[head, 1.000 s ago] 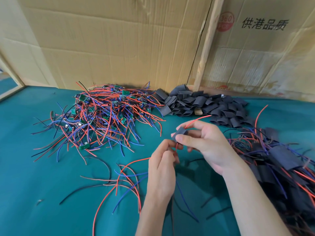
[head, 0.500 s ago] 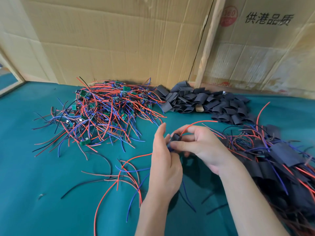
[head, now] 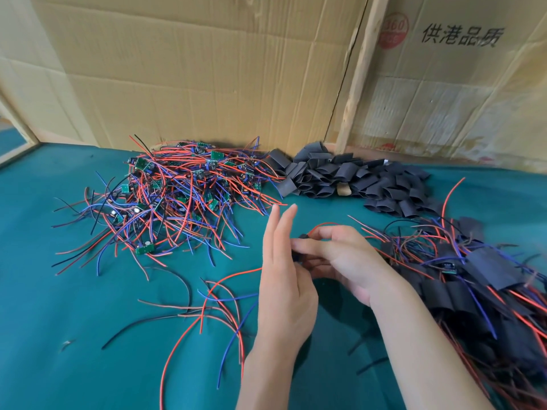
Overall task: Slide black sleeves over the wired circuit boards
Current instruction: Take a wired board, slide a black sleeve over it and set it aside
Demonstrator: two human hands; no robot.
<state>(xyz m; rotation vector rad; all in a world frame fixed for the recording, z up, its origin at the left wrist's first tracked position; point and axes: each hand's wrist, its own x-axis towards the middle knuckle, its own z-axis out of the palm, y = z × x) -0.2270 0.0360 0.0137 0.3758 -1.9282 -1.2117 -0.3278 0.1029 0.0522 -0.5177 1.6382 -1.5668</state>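
Note:
A heap of small green circuit boards with red, blue and black wires point(head: 180, 196) lies at the back left of the teal table. Empty black sleeves point(head: 349, 180) are piled at the back middle. Sleeved boards point(head: 488, 270) fill the right side. In the middle, my right hand point(head: 346, 258) pinches a black sleeve point(head: 303, 236) with a red wire curving out of it. My left hand point(head: 284, 276) stands edge-on against it, two fingers straight up; its thumb and other fingers are hidden behind the hand. The board in the sleeve is hidden.
Loose red, blue and black wires point(head: 213, 309) trail over the teal cloth point(head: 74, 335) left of my hands. Cardboard sheets point(head: 207, 69) and a wooden post point(head: 359, 72) wall off the back of the table.
My left hand has risen and its fingers have straightened upward beside the sleeve. My right hand has kept its pinch on the sleeve and dropped slightly.

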